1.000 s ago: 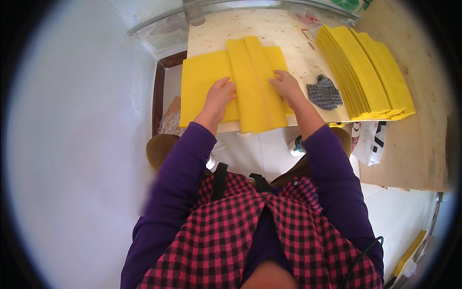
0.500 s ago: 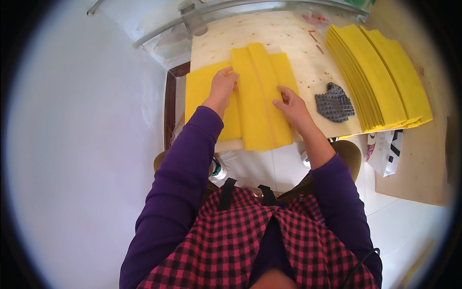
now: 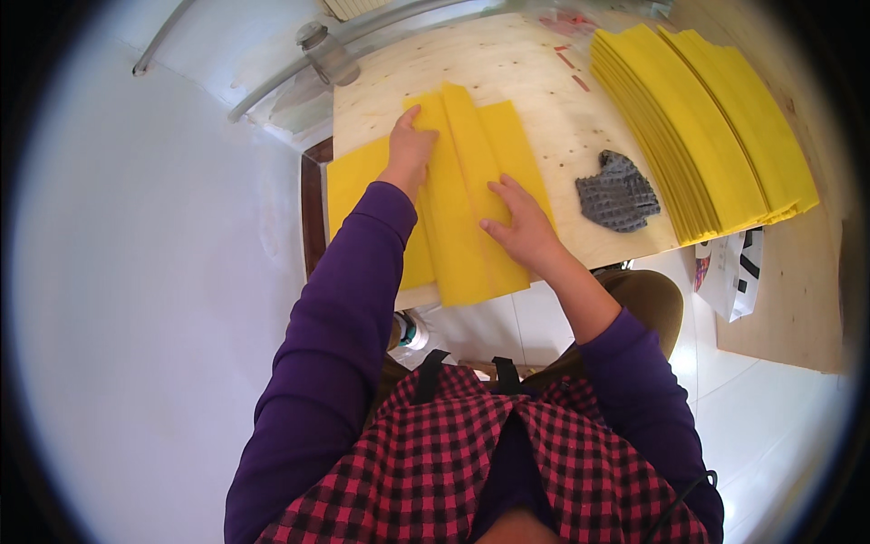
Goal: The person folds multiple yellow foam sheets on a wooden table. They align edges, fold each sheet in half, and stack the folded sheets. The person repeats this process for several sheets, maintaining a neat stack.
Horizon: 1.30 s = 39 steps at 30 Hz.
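Note:
A folded yellow fabric-like sheet (image 3: 458, 195), with a seam or crease running down its length, lies on the table over a wider yellow sheet (image 3: 349, 177). My left hand (image 3: 410, 150) is at the upper left edge of the folded sheet, its fingers stretched out along that edge. On the right side of the same sheet, my right hand (image 3: 526, 225) rests with thumb and fingers apart, fingertips on the yellow surface. Neither hand visibly grips anything.
A tall stack of folded yellow sheets (image 3: 698, 131) stands at the table's right. A crumpled grey cloth (image 3: 619, 193) lies beside it. A clear bottle (image 3: 328, 56) stands at the far left corner of the wooden table (image 3: 557, 122). A white bag (image 3: 729, 272) hangs below the right edge.
My left hand has shifted up along the folded sheet's left edge, fingers straighter. My right hand has moved from the right edge inward onto the sheet. The whole view has tilted slightly.

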### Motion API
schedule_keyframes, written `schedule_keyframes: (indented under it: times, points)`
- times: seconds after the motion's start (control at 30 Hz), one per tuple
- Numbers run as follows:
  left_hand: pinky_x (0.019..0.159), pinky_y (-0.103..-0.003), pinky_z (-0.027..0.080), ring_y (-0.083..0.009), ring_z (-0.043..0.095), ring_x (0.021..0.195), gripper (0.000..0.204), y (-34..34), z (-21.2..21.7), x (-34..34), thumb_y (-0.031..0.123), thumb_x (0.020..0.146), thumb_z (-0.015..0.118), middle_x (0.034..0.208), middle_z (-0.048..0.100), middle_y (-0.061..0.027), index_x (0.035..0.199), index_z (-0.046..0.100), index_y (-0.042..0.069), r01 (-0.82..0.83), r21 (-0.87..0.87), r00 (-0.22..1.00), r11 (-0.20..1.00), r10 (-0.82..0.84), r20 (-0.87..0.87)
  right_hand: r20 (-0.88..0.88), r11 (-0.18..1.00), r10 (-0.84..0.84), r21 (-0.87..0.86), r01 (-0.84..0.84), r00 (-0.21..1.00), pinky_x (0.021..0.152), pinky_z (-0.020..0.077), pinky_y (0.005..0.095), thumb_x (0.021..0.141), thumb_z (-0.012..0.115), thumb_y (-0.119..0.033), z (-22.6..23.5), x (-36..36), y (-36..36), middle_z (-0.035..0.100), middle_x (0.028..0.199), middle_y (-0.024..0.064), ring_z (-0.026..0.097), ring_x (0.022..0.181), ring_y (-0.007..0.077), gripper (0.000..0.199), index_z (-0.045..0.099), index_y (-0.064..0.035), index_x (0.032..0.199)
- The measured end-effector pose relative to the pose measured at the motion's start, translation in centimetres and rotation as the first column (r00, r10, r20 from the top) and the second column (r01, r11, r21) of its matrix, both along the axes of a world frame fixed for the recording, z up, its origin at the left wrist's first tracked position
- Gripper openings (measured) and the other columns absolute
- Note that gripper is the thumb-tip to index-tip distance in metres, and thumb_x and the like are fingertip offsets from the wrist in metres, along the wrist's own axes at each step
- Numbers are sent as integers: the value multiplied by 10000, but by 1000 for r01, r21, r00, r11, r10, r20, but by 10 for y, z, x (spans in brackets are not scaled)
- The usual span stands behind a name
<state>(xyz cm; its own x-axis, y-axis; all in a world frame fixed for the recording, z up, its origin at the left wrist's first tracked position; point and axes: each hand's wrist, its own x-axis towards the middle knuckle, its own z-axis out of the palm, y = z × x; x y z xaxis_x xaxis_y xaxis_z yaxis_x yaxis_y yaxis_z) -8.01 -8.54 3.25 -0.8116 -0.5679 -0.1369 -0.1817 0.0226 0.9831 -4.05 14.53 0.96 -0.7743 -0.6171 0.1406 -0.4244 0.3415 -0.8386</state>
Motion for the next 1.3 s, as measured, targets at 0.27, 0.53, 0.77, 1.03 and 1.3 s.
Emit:
schedule_keyframes:
  times: [0.27,0.53,0.77,1.03,1.3]
  points:
    - [783,-338,525,-253,611,984,654,-2,-9,-12,-111,819,533,1212,560,-191,1430,346,26,63,140,989,988,-43,-145,-30,1000,-14,-19,13,999,1090,324,408,821,684,-254,4,-2,1,367,1431,266,373,1319,384,628,451,11,1341]
    - [794,-346,530,-263,610,1010,643,-5,-9,-19,-103,822,530,1232,551,-191,1425,344,22,49,119,995,992,-38,-89,-170,999,40,24,-36,985,1106,289,424,878,623,-335,7,-4,-7,348,1447,262,337,1346,380,644,413,29,1366]
    - [769,-334,518,-223,608,931,645,-21,-21,-34,-70,844,549,1187,559,-181,1441,334,40,24,-88,998,996,-30,-63,-369,956,140,290,-29,919,1135,207,460,918,523,-443,7,12,-15,310,1483,224,257,1398,342,696,360,32,1399]
    - [865,-301,482,-230,563,1089,640,-51,-26,-57,-36,844,552,1299,509,-229,1438,325,34,-6,-201,998,980,-8,-68,-408,899,183,437,15,895,1147,170,459,922,489,-475,11,19,-21,307,1490,207,232,1413,314,721,336,28,1416]
    - [1052,-375,376,-294,501,1207,668,-110,-10,-60,53,871,588,1429,431,-165,1460,273,59,-5,183,972,983,48,-229,-310,859,193,512,-8,931,1165,116,450,911,487,-515,13,18,-26,241,1528,182,165,1439,298,776,271,-3,1453]
